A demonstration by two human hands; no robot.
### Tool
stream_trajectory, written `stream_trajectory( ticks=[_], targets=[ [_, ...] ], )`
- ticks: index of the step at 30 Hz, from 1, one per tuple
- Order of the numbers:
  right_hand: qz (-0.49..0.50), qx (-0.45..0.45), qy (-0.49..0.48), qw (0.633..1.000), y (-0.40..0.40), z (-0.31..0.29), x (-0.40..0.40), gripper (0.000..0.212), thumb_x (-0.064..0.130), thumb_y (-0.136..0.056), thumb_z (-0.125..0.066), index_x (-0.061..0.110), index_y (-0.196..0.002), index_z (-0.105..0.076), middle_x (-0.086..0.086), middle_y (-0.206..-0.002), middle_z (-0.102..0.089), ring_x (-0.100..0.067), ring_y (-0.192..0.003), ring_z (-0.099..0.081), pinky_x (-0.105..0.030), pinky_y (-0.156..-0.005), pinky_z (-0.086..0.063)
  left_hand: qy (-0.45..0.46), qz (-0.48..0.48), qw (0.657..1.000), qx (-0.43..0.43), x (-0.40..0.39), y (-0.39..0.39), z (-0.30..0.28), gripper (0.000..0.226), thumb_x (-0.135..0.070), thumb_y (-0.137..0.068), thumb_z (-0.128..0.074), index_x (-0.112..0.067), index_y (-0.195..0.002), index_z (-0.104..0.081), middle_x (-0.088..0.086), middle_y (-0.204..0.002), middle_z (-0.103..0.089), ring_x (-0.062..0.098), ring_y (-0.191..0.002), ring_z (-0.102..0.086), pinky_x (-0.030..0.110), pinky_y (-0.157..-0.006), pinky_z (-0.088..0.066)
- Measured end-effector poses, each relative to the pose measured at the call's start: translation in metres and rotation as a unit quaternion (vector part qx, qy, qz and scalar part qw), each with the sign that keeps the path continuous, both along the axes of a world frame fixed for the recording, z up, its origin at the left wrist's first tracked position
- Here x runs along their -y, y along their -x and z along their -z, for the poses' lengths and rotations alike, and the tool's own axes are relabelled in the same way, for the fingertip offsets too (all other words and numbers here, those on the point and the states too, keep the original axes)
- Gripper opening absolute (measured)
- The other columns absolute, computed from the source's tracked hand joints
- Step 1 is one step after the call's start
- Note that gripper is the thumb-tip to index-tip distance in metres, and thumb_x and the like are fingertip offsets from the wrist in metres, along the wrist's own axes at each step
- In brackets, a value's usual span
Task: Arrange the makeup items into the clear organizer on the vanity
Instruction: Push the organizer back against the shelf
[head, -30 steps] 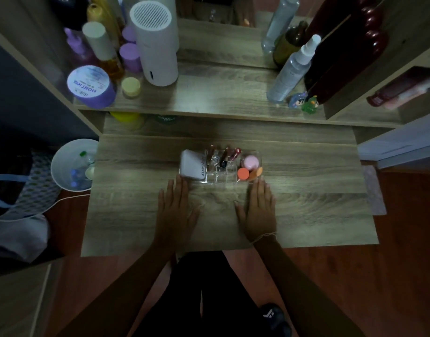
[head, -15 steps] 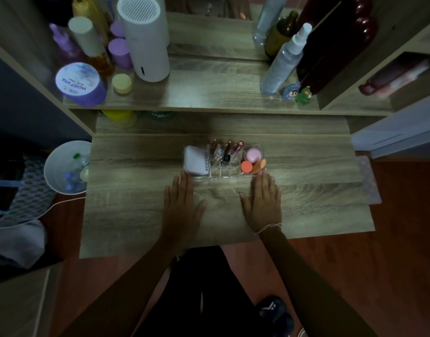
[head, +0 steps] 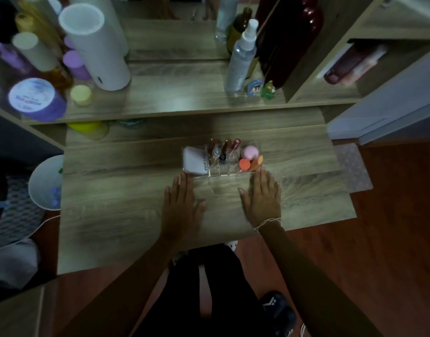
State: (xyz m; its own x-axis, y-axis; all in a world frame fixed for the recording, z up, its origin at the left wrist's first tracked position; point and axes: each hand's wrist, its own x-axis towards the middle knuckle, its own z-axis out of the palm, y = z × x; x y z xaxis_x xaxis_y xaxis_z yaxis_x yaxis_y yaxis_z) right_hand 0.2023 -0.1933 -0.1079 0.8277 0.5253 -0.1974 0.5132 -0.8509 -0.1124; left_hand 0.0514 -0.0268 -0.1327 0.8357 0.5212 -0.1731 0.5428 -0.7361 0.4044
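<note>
The clear organizer (head: 223, 173) stands on the wooden vanity top (head: 126, 205), just beyond my fingertips. Its left section holds a white compact (head: 194, 160). The middle slots hold several lipstick tubes (head: 224, 149) standing tilted. Its right section holds a pink sponge (head: 250, 151) and orange sponges (head: 245, 164). My left hand (head: 182, 205) lies flat on the table, fingers apart, its tips at the organizer's front left corner. My right hand (head: 262, 198) lies flat too, fingertips at the front right corner. Neither hand holds anything.
The shelf behind carries a white cylinder (head: 94, 45), a purple jar (head: 36, 98), a small yellow jar (head: 81, 94), a spray bottle (head: 240, 59) and two small figurines (head: 261, 88). A white bin (head: 47, 183) sits on the floor at left.
The view has shifted slightly, so the shelf looks closer. Both hands stay flat on the table in front of the organizer, fingertips now nearer its front edge.
</note>
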Motion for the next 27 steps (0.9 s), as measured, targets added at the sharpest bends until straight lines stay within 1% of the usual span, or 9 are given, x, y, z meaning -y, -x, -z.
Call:
stream_trajectory(
  ticks=[2,4,10,15,17,20,22,25,27],
  targets=[
    [0.005,-0.002,0.005,1.000,-0.008,-0.001,0.009,0.075,0.059,-0.093,-0.018,0.010,-0.149,-0.010,-0.014,-0.159,-0.017,-0.034,-0.146,-0.015,-0.056,-0.118,-0.018,0.004,0.002,1.000,-0.001,0.009,-0.009,-0.005,0.078,-0.057,-0.089,-0.030,-0.019,-0.146,0.007,0.010,-0.157,-0.009,0.025,-0.144,-0.002,0.048,-0.115,-0.007],
    [0.004,-0.002,0.011,1.000,-0.017,0.000,0.018,0.075,0.059,-0.095,-0.022,0.010,-0.150,-0.010,-0.013,-0.159,-0.017,-0.034,-0.147,-0.014,-0.056,-0.118,-0.018,0.002,0.006,1.000,-0.004,0.017,-0.019,-0.010,0.078,-0.057,-0.088,-0.028,-0.014,-0.146,0.000,0.013,-0.156,-0.013,0.029,-0.144,-0.007,0.048,-0.114,-0.007],
    [-0.003,-0.021,0.029,0.999,-0.050,-0.002,0.050,0.072,0.056,-0.096,-0.024,0.013,-0.150,-0.004,-0.010,-0.161,-0.008,-0.032,-0.148,-0.006,-0.056,-0.119,-0.012,-0.006,0.022,1.000,-0.014,0.048,-0.047,-0.022,0.077,-0.055,-0.088,-0.023,-0.005,-0.145,-0.014,0.017,-0.154,-0.018,0.033,-0.143,-0.013,0.050,-0.114,-0.012],
    [-0.002,-0.023,0.011,1.000,-0.078,-0.003,0.076,0.073,0.055,-0.096,-0.029,0.013,-0.150,-0.004,-0.008,-0.161,-0.007,-0.032,-0.148,-0.005,-0.056,-0.119,-0.012,-0.013,0.038,0.999,-0.035,0.073,-0.074,-0.020,0.078,-0.054,-0.086,-0.018,-0.002,-0.144,-0.017,0.020,-0.153,-0.020,0.035,-0.142,-0.015,0.052,-0.113,-0.013],
    [0.000,-0.024,0.000,1.000,-0.090,-0.001,0.086,0.073,0.054,-0.096,-0.031,0.014,-0.150,-0.005,-0.008,-0.161,-0.009,-0.032,-0.148,-0.006,-0.056,-0.119,-0.011,-0.015,0.042,0.998,-0.034,0.082,-0.085,-0.018,0.078,-0.055,-0.086,-0.018,-0.002,-0.144,-0.016,0.020,-0.153,-0.019,0.035,-0.142,-0.014,0.052,-0.114,-0.013],
    [0.004,-0.030,-0.015,0.999,-0.109,0.002,0.101,0.072,0.054,-0.095,-0.032,0.015,-0.150,-0.005,-0.007,-0.161,-0.010,-0.033,-0.148,-0.006,-0.057,-0.119,-0.012,-0.010,0.043,0.998,-0.036,0.095,-0.102,-0.016,0.080,-0.057,-0.086,-0.017,-0.004,-0.145,-0.008,0.017,-0.155,-0.012,0.032,-0.143,-0.006,0.049,-0.115,-0.006],
    [0.004,-0.029,-0.023,0.999,-0.121,0.004,0.110,0.073,0.055,-0.095,-0.033,0.016,-0.150,-0.005,-0.007,-0.161,-0.010,-0.033,-0.148,-0.007,-0.057,-0.119,-0.012,-0.018,0.043,0.998,-0.042,0.103,-0.114,-0.015,0.081,-0.058,-0.086,-0.021,-0.006,-0.145,-0.004,0.016,-0.156,-0.007,0.030,-0.144,-0.003,0.048,-0.115,-0.002],
    [0.001,-0.028,-0.029,0.999,-0.137,0.007,0.118,0.073,0.057,-0.095,-0.031,0.018,-0.150,-0.004,-0.006,-0.161,-0.011,-0.033,-0.148,-0.007,-0.057,-0.118,-0.011,-0.015,0.034,0.999,-0.037,0.115,-0.128,-0.017,0.082,-0.055,-0.087,-0.031,-0.006,-0.146,-0.002,0.015,-0.156,-0.003,0.030,-0.143,0.000,0.049,-0.115,-0.003],
    [-0.001,-0.028,-0.033,0.999,-0.146,0.008,0.123,0.073,0.059,-0.093,-0.026,0.019,-0.150,-0.001,-0.006,-0.161,-0.009,-0.033,-0.148,-0.006,-0.056,-0.117,-0.010,-0.019,0.034,0.999,-0.037,0.121,-0.136,-0.017,0.081,-0.053,-0.088,-0.031,-0.007,-0.146,0.000,0.014,-0.156,0.000,0.030,-0.144,0.000,0.049,-0.115,-0.004]
  ],
)
